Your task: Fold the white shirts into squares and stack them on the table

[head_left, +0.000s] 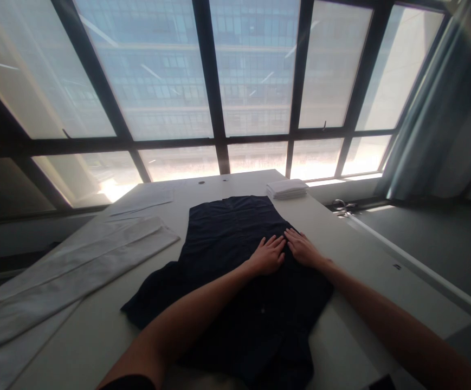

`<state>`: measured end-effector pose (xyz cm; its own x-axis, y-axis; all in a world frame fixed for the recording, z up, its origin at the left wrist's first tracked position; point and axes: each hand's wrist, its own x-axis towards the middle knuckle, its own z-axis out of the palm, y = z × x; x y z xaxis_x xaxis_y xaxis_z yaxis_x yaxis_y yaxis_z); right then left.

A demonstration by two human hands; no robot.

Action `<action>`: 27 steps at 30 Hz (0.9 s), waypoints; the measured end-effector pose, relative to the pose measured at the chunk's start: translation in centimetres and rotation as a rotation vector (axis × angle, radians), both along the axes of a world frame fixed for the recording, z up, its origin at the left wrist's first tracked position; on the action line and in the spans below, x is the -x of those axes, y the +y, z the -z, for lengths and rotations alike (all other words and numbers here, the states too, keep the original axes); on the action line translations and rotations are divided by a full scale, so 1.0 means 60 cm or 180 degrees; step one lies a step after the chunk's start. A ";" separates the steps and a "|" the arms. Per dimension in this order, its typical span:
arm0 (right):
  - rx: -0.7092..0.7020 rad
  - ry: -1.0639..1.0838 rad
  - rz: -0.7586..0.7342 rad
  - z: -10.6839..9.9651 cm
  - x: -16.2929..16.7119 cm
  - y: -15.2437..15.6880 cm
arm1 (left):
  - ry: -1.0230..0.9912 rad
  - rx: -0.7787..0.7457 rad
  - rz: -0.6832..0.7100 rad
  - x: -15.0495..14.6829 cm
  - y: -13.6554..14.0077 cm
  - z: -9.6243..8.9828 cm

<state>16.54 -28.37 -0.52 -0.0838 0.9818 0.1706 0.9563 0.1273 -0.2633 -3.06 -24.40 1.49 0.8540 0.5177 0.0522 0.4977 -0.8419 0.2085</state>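
Note:
A dark navy short-sleeved shirt [227,227] lies spread over the white table [353,292], its hem toward the window and its collar end near me. My left hand [268,254] rests flat on the shirt right of its middle, fingers stretched out. Just beside it, my right hand [301,248] lies flat along the shirt's right side edge, fingers extended. The fingertips of both hands are close together. Neither hand grips anything. My forearms cover part of the shirt's nearer half.
White trousers-like folded cloth [76,265] stretches along the table's left side, with white sheets [146,201] beyond it. A folded white cloth stack [287,188] sits at the far right corner. Scissors [344,206] lie by the right edge. Windows and a grey curtain [426,103] stand behind.

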 end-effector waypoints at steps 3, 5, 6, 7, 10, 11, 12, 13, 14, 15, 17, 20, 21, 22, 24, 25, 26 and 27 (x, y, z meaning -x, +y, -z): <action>0.0139 -0.0067 0.0152 -0.002 0.000 -0.001 | 0.0023 0.0008 -0.0012 0.000 0.000 -0.001; 0.0180 -0.0102 0.0304 -0.002 0.001 -0.001 | 0.0049 0.0013 -0.0013 0.000 0.000 -0.002; 0.0183 -0.0120 0.0393 -0.001 0.001 -0.001 | 0.0061 0.0015 -0.0013 0.000 0.000 -0.002; 0.0177 -0.0140 0.0480 0.000 0.001 -0.001 | 0.0065 0.0015 -0.0011 0.000 -0.001 -0.002; 0.0137 -0.0198 0.0630 0.004 0.001 -0.003 | 0.0048 0.0015 -0.0002 0.002 -0.001 -0.002; 0.0103 -0.0214 0.0648 0.005 0.002 -0.003 | 0.0039 0.0020 0.0003 0.002 -0.001 -0.001; 0.0044 -0.0232 0.0649 0.005 0.002 -0.005 | 0.0038 0.0032 0.0008 0.002 -0.001 -0.002; -0.0044 -0.0252 0.0622 0.005 0.003 -0.006 | 0.0044 0.0053 0.0003 0.001 -0.001 -0.003; -0.0155 -0.0272 0.0568 0.004 0.004 -0.008 | 0.0055 0.0088 -0.0014 0.001 -0.001 -0.005; -0.0272 -0.0287 0.0486 0.002 0.005 -0.009 | 0.0072 0.0139 -0.0036 0.002 -0.001 -0.007; -0.0453 -0.0283 0.0261 -0.002 0.010 -0.013 | 0.0137 0.0291 -0.0079 0.006 -0.004 -0.016; -0.0520 -0.0206 -0.0115 -0.007 0.021 -0.020 | 0.0276 0.0471 -0.0017 0.027 -0.013 -0.033; -0.0506 -0.0181 -0.0253 -0.008 0.025 -0.022 | 0.0314 0.0480 0.0022 0.039 -0.017 -0.038; -0.0469 -0.0165 -0.0412 -0.008 0.028 -0.024 | 0.0336 0.0465 0.0052 0.055 -0.021 -0.044; -0.0320 -0.0157 -0.0726 -0.007 0.035 -0.029 | 0.0348 0.0406 0.0040 0.092 -0.030 -0.055; -0.0224 -0.0164 -0.0841 -0.006 0.037 -0.031 | 0.0338 0.0370 -0.0020 0.114 -0.035 -0.060; -0.0129 -0.0174 -0.0917 -0.004 0.039 -0.032 | 0.0317 0.0328 -0.0111 0.138 -0.040 -0.066; -0.0045 -0.0181 -0.0948 -0.003 0.039 -0.033 | 0.0289 0.0279 -0.0231 0.164 -0.044 -0.072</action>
<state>14.18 -30.37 -0.34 -0.3774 0.9101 0.1710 0.8895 0.4076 -0.2066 -12.90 -27.04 5.79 0.8133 0.5774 -0.0716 0.5767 -0.7836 0.2311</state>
